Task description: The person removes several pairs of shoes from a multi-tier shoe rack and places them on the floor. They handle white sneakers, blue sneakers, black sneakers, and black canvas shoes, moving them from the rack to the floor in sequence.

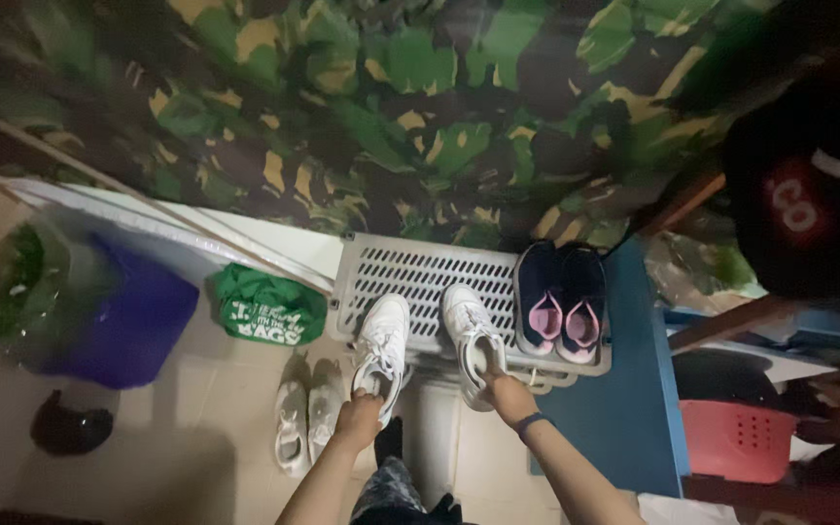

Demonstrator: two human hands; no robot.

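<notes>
My left hand (358, 420) grips the heel of a white sneaker (381, 345) whose toe rests on a grey slatted shoe rack (420, 272). On the other side, my right hand (509, 394), with a dark band on its wrist, holds the heel of a second white sneaker (469, 335) that lies beside the first on the same rack. A pair of dark navy shoes with pink insides (563, 301) stands on the rack's right end.
Another pale pair of shoes (305, 413) lies on the tiled floor below the rack. A green bag (266, 306), a blue bag (128, 321) and a small black object (70, 428) sit at left. Camouflage cloth (371, 107) hangs above. A red basket (739, 437) stands at right.
</notes>
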